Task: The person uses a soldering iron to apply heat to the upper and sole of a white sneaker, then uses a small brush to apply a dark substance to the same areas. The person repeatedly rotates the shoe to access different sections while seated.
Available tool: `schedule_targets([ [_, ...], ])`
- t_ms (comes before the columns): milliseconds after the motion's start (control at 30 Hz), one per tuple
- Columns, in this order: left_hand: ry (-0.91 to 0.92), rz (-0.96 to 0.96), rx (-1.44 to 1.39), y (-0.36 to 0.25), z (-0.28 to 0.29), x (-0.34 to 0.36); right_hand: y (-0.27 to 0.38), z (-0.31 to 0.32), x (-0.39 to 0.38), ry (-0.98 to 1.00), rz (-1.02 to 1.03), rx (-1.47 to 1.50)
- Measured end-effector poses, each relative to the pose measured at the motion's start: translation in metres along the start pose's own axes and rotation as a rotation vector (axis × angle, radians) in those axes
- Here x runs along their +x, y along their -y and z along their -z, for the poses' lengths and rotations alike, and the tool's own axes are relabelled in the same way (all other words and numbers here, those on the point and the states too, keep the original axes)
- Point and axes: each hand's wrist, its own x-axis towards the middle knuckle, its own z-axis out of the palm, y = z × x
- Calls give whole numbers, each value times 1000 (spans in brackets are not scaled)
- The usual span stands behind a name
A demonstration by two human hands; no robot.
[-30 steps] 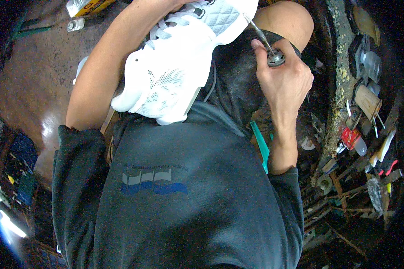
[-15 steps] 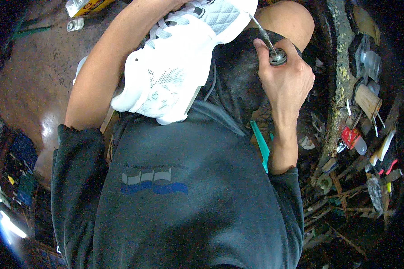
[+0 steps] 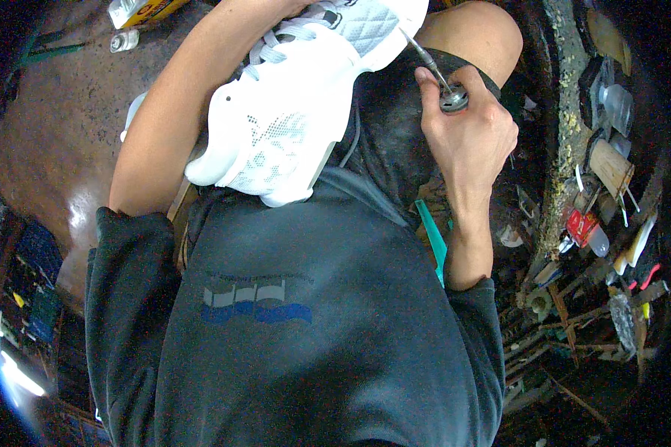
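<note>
A white sneaker (image 3: 291, 112) with grey laces and a quilted grey part lies across my lap. My left hand (image 3: 298, 6) is at the upper edge of the view behind the sneaker, its fingers hidden. My right hand (image 3: 470, 119) is closed round the round metal handle (image 3: 452, 100) of a slim metal tool (image 3: 430, 63), whose tip points up and left at the sneaker's quilted part. Whether the tip touches it I cannot tell.
A worn brown surface (image 3: 67, 134) on the left holds a small jar (image 3: 124, 41) and a yellow container (image 3: 145, 11). Along a crusted ledge (image 3: 563, 186) at the right are several tools and scraps, including a wooden block (image 3: 608, 167). A teal strip (image 3: 430, 238) lies beside my right forearm.
My right hand and the tool have shifted slightly left from half a second ago. The sneaker and my left arm look the same.
</note>
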Motion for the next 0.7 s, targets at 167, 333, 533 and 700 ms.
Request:
schedule_targets([
  [167,-13,-49,-29,1,1,-5,-1,2,4,-11,-33,56],
  [333,-31,-20,30,0,-2,0,2,3,3,27,-40,-1],
  [533,5,-13,9,1,1,0,-1,1,-1,1,34,10],
  [700,-11,1,-1,-2,-1,2,-2,1,-1,1,6,33],
])
